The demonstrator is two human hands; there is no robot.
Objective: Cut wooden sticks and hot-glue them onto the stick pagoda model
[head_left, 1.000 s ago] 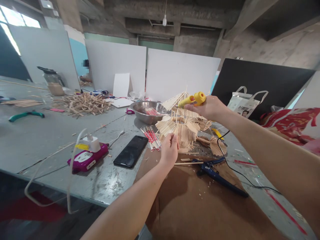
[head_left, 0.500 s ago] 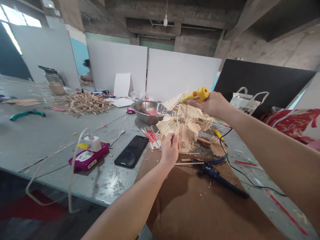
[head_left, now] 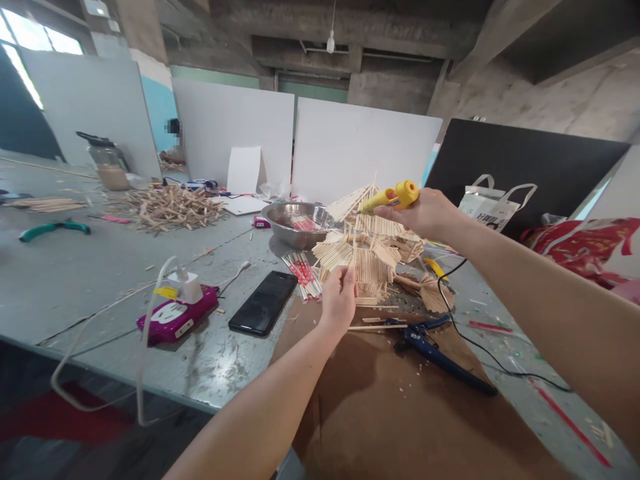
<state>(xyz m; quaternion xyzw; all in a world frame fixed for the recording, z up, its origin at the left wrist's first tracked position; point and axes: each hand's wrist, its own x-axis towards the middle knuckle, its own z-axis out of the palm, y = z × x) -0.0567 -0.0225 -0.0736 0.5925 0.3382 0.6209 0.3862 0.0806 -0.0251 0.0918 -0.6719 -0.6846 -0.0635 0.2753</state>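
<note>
My right hand (head_left: 427, 212) is wrapped around a yellow hot glue gun (head_left: 387, 198), its nozzle pointing left and down over a model built of thin wooden sticks (head_left: 375, 263). In front of the model, my left hand (head_left: 340, 293) is closed, thumb up. A thin wooden stick (head_left: 354, 248) rises from its fingertips against the model. The layered, roof-like panels of the model stand on a brown board (head_left: 370, 413); my left hand hides part of its lower front.
Blue-handled cutters (head_left: 440, 357) and loose sticks lie on the board. Left are a black phone (head_left: 264, 303), a purple power strip (head_left: 175, 317), red-wrapped sticks (head_left: 304, 275), a metal bowl (head_left: 285, 231) and a wood-strip pile (head_left: 173, 207). The gun's black cord (head_left: 480, 353) trails right.
My right hand has lowered and tilted the glue gun slightly, its nozzle now lower over the model. My left hand stays almost where it was.
</note>
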